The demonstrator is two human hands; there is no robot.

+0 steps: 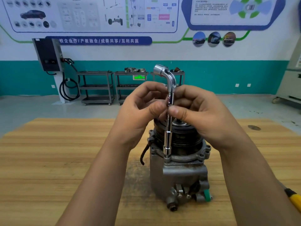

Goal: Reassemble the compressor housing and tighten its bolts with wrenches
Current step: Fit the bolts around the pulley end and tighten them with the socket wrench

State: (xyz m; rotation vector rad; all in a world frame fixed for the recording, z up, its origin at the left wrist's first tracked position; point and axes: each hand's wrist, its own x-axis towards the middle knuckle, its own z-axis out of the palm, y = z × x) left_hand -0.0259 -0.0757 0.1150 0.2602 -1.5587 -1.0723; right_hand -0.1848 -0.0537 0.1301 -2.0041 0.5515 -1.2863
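From the head camera, a compressor (179, 167) stands upright on a wooden table (48, 152), straight below both sets of fingertips. An L-shaped wrench (169, 128) rises upright from it, with the shaft passing between the two hands.

The left hand (140, 108) has its fingers curled and its thumb pressed against the left side of the shaft, pinching it. The right hand (200, 115) meets it from the other side, with the thumb and curled fingers clamped on the same stretch of shaft. The two thumbs sit just beside each other.

Above the fingers, the wrench bends over to the left and ends in an open socket. Below the fingers, its lower socket sits down on a bolt (167, 156) at the front of the housing's flange. A black pulley (184, 137) lies just under the right palm, behind the shaft.

Well below the fingers, near the base, a green cap (207, 194) shows on the right. Far to the right of the hands, a yellow handle (294, 199) lies at the table's edge.
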